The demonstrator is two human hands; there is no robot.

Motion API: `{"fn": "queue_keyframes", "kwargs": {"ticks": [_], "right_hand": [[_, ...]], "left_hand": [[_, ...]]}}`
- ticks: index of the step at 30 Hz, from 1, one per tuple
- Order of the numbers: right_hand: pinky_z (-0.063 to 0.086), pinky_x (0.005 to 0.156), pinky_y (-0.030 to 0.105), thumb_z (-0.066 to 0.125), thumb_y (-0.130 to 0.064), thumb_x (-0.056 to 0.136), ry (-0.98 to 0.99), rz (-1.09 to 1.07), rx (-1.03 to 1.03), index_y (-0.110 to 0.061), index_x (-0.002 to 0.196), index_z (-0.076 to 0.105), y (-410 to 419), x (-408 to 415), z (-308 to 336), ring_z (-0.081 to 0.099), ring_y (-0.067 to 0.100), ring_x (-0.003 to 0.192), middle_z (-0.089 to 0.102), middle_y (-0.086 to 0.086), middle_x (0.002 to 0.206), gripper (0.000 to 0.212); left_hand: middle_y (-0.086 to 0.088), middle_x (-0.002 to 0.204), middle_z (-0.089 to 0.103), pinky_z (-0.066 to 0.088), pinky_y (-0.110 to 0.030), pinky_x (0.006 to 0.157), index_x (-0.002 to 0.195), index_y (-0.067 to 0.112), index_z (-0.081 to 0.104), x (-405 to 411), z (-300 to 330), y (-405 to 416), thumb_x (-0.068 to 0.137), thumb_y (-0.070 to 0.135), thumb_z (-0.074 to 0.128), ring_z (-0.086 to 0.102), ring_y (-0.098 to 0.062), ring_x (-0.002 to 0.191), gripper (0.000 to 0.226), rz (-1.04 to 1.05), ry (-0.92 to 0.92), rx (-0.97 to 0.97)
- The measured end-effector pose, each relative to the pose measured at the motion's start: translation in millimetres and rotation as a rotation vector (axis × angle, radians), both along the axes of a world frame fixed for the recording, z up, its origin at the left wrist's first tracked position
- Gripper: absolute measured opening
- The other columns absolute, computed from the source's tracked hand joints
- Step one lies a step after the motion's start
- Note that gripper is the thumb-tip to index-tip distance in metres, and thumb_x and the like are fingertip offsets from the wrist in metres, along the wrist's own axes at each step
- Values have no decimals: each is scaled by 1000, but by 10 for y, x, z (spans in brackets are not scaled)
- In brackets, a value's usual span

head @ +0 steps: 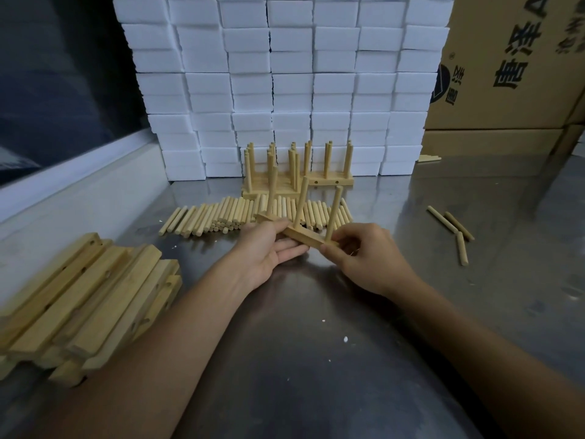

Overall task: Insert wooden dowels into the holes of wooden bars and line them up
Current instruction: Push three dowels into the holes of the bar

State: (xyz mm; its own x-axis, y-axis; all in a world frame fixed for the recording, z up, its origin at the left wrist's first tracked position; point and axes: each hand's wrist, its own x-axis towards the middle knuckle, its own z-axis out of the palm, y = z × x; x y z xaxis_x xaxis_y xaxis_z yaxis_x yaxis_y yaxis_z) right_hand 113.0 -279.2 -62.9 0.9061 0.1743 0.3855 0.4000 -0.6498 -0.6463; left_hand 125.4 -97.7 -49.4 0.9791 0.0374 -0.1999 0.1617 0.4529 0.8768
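Forearms reach over the steel worktop toward a half-built peg bar.
White foam blocks back the finished bars; undrilled-side bars wait at left, loose dowels lie mid-worktop within reach. Left hand cradles the wooden bar from below while right hand pinches its near end, probably steadying it; three dowels stand in it.

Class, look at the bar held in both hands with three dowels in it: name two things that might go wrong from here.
1. The bar is held tilted above the table, so its dowels lean; a loose one might slip out.
2. The finished bars stand close behind the loose dowels; setting this one down carelessly could knock them over or scatter the pile.
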Motion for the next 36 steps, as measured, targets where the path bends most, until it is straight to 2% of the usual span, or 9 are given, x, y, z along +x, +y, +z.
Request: {"fn": "queue_keyframes", "kwargs": {"ticks": [5, 8, 10, 12, 15, 19, 22, 29, 36], "right_hand": [[52, 73, 21, 72, -32, 90, 41, -101, 38, -15, 103, 73, -125, 74, 15, 64, 8, 81, 69, -3, 88, 21], [56, 78, 31, 71, -30, 91, 45, -159, 46, -14, 102, 74, -219, 101, 27, 64, 13, 82, 70, 1, 88, 20], [53, 71, 25, 71, -29, 92, 49, -194, 56, -14, 100, 75, -289, 141, 26, 63, 11, 79, 68, -2, 84, 18], [45, 63, 17, 70, -28, 92, 52, -237, 47, -14, 99, 74, -361, 184, 22, 60, 5, 76, 65, -7, 80, 16], [44, 68, 21, 69, -27, 93, 65, -310, 56, -13, 105, 73, -465, 276, -6, 59, 5, 77, 64, -4, 84, 18], [43, 62, 22, 67, -24, 95, 101, -377, 80, -12, 106, 72, -547, 474, -8, 61, 11, 77, 65, -1, 85, 17], [51, 70, 30, 66, -23, 95, 127, -428, 65, -12, 107, 72, -588, 690, 20, 64, 17, 81, 68, 3, 90, 17], [55, 85, 38, 65, -19, 92, 143, -552, 48, -9, 101, 74, -674, 1320, 37, 66, 28, 95, 72, 11, 102, 15], [54, 88, 37, 62, -16, 95, 111, -500, -69, -10, 107, 73, -584, 1835, 45, 64, 28, 95, 69, 12, 109, 17]], "left_hand": [[-27, 103, 71, 62, -39, 68, 113, -3, 59, 12, -19, 2, 100, 7, 53, 74, -35, 88, 17, -31, -9, 20], [-26, 111, 63, 62, -37, 65, 120, 2, 52, 0, -24, -15, 98, 4, 55, 75, -34, 81, 22, 51, -25, 89], [-18, 102, 65, 60, -33, 59, 109, 7, 54, -30, -42, -45, 97, 3, 56, 74, -26, 68, 13, 162, -93, 313], [-7, 84, 65, 54, -28, 51, 91, 16, 56, -32, -96, -41, 95, 5, 56, 69, -21, 58, 12, 304, -288, 758], [7, 66, 56, 36, -21, 51, 83, 22, 56, -35, -159, 9, 92, 10, 58, 55, -8, 61, 15, 298, -489, 1279], [8, 68, 57, 35, -26, 55, 85, 22, 59, -12, -202, 14, 92, 14, 58, 53, -10, 66, 10, 222, -470, 1514], [4, 77, 61, 38, -30, 61, 89, 20, 59, 0, -214, -20, 94, 19, 54, 56, -18, 71, 7, 245, -474, 1677], [1, 74, 58, 42, -35, 57, 88, 17, 52, 48, -276, -50, 94, 19, 47, 55, -23, 68, 7, 215, -511, 1732], [8, 70, 50, 26, -31, 51, 87, 24, 45, 110, -305, -51, 92, 24, 46, 38, -5, 57, 5, 224, -456, 1742]]}}
